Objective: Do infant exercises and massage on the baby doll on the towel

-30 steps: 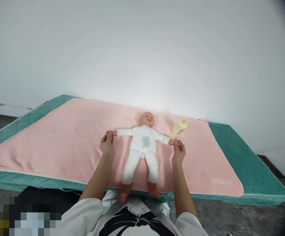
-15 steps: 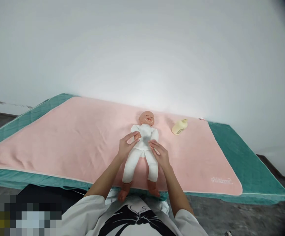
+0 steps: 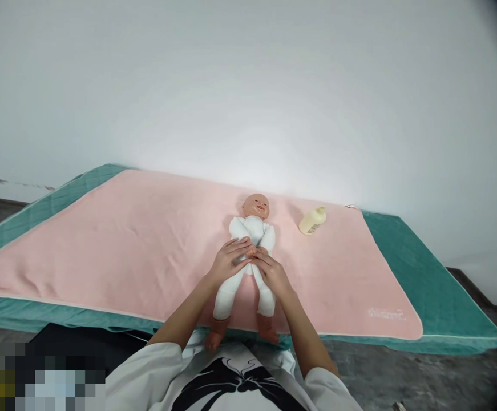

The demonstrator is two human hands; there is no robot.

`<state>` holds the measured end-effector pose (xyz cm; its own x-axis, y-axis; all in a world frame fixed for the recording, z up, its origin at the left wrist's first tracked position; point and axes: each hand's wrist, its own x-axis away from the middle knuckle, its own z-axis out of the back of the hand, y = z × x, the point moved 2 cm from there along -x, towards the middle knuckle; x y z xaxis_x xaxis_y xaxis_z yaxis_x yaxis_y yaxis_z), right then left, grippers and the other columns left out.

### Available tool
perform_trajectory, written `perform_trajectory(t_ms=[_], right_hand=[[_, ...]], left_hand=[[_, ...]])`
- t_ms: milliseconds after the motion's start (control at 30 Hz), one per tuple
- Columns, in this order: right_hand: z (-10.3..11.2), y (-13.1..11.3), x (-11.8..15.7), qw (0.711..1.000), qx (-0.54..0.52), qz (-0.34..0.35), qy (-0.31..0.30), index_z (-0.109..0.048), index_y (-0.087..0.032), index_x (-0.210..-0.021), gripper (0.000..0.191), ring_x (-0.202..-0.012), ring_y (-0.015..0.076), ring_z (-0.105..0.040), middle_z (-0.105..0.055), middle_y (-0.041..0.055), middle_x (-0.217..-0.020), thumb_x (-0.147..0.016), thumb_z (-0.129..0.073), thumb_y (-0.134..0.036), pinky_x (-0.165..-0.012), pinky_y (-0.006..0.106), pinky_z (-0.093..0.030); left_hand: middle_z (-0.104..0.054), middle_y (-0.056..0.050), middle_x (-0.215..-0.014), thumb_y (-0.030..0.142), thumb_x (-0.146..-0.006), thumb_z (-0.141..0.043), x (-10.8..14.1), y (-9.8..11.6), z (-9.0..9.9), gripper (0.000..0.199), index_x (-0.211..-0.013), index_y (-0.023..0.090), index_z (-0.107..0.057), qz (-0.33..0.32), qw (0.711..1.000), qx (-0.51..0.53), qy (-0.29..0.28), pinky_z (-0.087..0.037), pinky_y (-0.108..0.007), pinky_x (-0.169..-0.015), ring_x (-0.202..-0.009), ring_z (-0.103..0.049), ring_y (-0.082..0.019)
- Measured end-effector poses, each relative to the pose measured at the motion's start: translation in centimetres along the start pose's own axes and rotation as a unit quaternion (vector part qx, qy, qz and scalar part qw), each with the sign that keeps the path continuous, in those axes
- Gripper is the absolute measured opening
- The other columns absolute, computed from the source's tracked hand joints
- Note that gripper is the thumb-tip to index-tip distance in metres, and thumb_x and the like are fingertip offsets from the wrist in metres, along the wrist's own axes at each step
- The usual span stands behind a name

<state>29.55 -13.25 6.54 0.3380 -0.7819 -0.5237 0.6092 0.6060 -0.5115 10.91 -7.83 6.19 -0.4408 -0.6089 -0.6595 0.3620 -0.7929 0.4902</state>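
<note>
A baby doll (image 3: pixel 255 227) in a white top and white trousers lies on its back, head away from me and bare feet towards me. My left hand (image 3: pixel 230 261) is closed around the doll's arm on the left, its fingers laid over the lower belly and the thumb underneath. From the other side my right hand (image 3: pixel 273 275) is closed at the doll's other hand, fingertips meeting those of my left. A small doll hand shows between my fingers; the grip itself is partly hidden.
Under the doll a pink mat (image 3: pixel 145 240) covers a green padded bed (image 3: pixel 423 268) against a white wall (image 3: pixel 248 85). A pale yellow pump bottle (image 3: pixel 312 221) lies tilted on the mat, right of the doll. Something dark (image 3: pixel 81 348) stands below the bed's front edge at left.
My hands have come together over the doll's lower belly, bringing its arms inward. Before, they were apart at its two sides, each pinching a doll hand. The bottle has stayed put.
</note>
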Motion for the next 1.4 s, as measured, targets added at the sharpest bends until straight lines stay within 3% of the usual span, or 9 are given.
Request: perform_trajectory(t_ms=[167,333,500,667,833,1033,1133,1267,1400], right_hand=[[-0.2,-0.4,-0.1,1.000,0.015,0.000,-0.020,-0.068,-0.025,-0.122,0.041,-0.129,0.0208,-0.056,-0.066,0.0056,-0.130,-0.094,-0.046,-0.007,-0.111,0.039,-0.048],[-0.3,-0.2,0.0,1.000,0.012,-0.004,-0.018,-0.067,-0.029,-0.124,0.044,-0.130,0.0201,-0.055,-0.066,0.0029,-0.130,-0.093,-0.046,-0.007,-0.112,0.039,-0.047],[0.2,-0.2,0.0,1.000,-0.012,-0.018,-0.001,-0.059,-0.030,-0.134,0.043,-0.131,0.0185,-0.054,-0.061,0.0017,-0.137,-0.096,-0.045,-0.014,-0.114,0.041,-0.044],[1.5,0.5,0.2,0.994,-0.053,-0.072,0.064,-0.061,-0.031,-0.131,0.038,-0.128,0.0187,-0.057,-0.063,0.0010,-0.134,-0.095,-0.051,-0.023,-0.112,0.040,-0.047],[3.7,2.5,0.8,0.956,-0.097,-0.190,0.203,-0.065,-0.022,-0.124,0.036,-0.118,0.0225,-0.063,-0.066,0.0088,-0.127,-0.091,-0.057,-0.032,-0.106,0.044,-0.049],[5.5,5.8,2.2,0.848,-0.178,-0.351,0.356,-0.061,-0.018,-0.126,0.052,-0.115,0.0242,-0.064,-0.063,0.0126,-0.131,-0.082,-0.066,-0.044,-0.098,0.040,-0.052],[6.0,7.2,3.0,0.803,-0.178,-0.416,0.388,-0.062,-0.018,-0.124,0.055,-0.113,0.0250,-0.064,-0.064,0.0117,-0.129,-0.078,-0.069,-0.048,-0.098,0.039,-0.052],[6.0,8.5,4.3,0.770,-0.184,-0.461,0.400,-0.063,-0.016,-0.120,0.057,-0.116,0.0254,-0.062,-0.065,0.0111,-0.126,-0.074,-0.071,-0.048,-0.099,0.037,-0.050],[5.4,10.0,5.6,0.755,-0.202,-0.482,0.397,-0.063,-0.015,-0.116,0.053,-0.115,0.0257,-0.061,-0.067,0.0106,-0.120,-0.073,-0.071,-0.044,-0.096,0.037,-0.052]], left_hand=[[-0.066,-0.007,-0.129,0.028,-0.091,-0.060,0.0,0.5,0.1,0.037,-0.128,0.025,-0.063,-0.020,1.000,-0.019,-0.013,-0.040,-0.044,-0.111,-0.128,-0.056,-0.021],[-0.066,-0.007,-0.130,0.028,-0.092,-0.060,-0.1,0.5,0.1,0.038,-0.129,0.026,-0.062,-0.014,1.000,-0.017,-0.020,-0.039,-0.043,-0.112,-0.129,-0.055,-0.020],[-0.071,-0.005,-0.121,0.027,-0.090,-0.064,0.0,-0.2,0.5,0.029,-0.118,0.029,-0.068,0.002,0.999,-0.001,0.050,-0.042,-0.044,-0.109,-0.115,-0.066,-0.020],[-0.073,-0.004,-0.117,0.031,-0.084,-0.071,0.2,-0.7,1.7,0.028,-0.111,0.029,-0.072,0.121,0.980,0.050,0.153,-0.044,-0.047,-0.108,-0.110,-0.068,-0.024],[-0.073,-0.005,-0.115,0.037,-0.080,-0.074,0.5,-0.9,3.9,0.032,-0.110,0.026,-0.074,0.286,0.904,0.112,0.299,-0.046,-0.045,-0.107,-0.112,-0.066,-0.026],[-0.072,-0.009,-0.116,0.035,-0.080,-0.075,1.3,-4.4,5.4,0.038,-0.114,0.018,-0.072,0.360,0.810,0.219,0.409,-0.049,-0.041,-0.104,-0.112,-0.066,-0.024],[-0.072,-0.010,-0.116,0.032,-0.079,-0.077,2.4,-6.4,5.6,0.037,-0.112,0.016,-0.072,0.405,0.742,0.278,0.456,-0.050,-0.036,-0.103,-0.112,-0.066,-0.022],[-0.071,-0.009,-0.117,0.022,-0.086,-0.070,3.8,-8.0,5.5,0.022,-0.106,0.015,-0.072,0.497,0.616,0.383,0.476,-0.055,-0.029,-0.094,-0.101,-0.070,-0.016],[-0.072,-0.010,-0.105,0.015,-0.089,-0.062,4.3,-9.0,5.4,0.015,-0.101,0.013,-0.070,0.541,0.558,0.415,0.473,-0.060,-0.026,-0.081,-0.090,-0.072,-0.016]])
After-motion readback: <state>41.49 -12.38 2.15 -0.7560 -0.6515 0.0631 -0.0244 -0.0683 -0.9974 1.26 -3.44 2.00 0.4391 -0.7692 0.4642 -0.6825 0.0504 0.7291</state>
